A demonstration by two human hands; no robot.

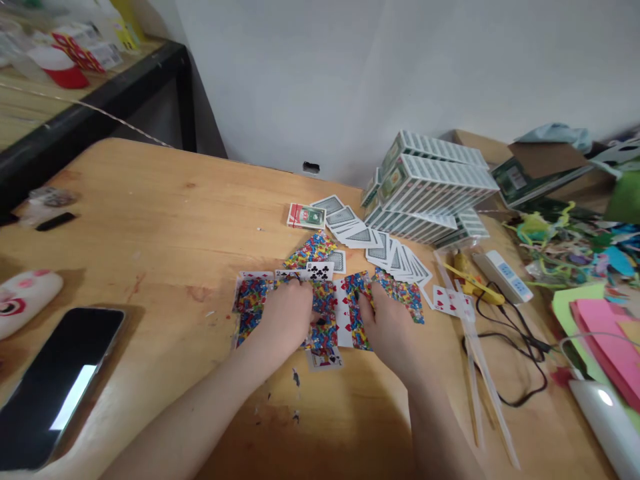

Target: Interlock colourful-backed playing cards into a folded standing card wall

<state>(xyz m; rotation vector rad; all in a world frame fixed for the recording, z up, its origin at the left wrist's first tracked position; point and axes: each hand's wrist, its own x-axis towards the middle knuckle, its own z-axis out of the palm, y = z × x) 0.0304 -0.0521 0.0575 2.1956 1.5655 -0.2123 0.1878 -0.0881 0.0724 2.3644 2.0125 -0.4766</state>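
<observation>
Colourful patterned paper (249, 327) lies over a row of playing cards on the wooden table. My left hand (290, 308) is on its left part, fingers curled in against it; the fingertips are partly hidden. On the right part of the patterned paper (361, 320), my right hand (390, 319) has thumb and fingers bent in at the paper. Between my hands a heart card (343, 313) shows face up. A ten of clubs (320, 270) sticks out above, and a jack (325, 359) below.
Fanned face-down cards (357, 233), a card box (306, 215) and a patterned piece (311, 250) lie beyond. Stacked card boxes (435, 180) stand behind. On the right are a yellow glue gun (473, 277), its cable, glue sticks (483, 373) and a power strip (503, 275); a phone (65, 380) lies left.
</observation>
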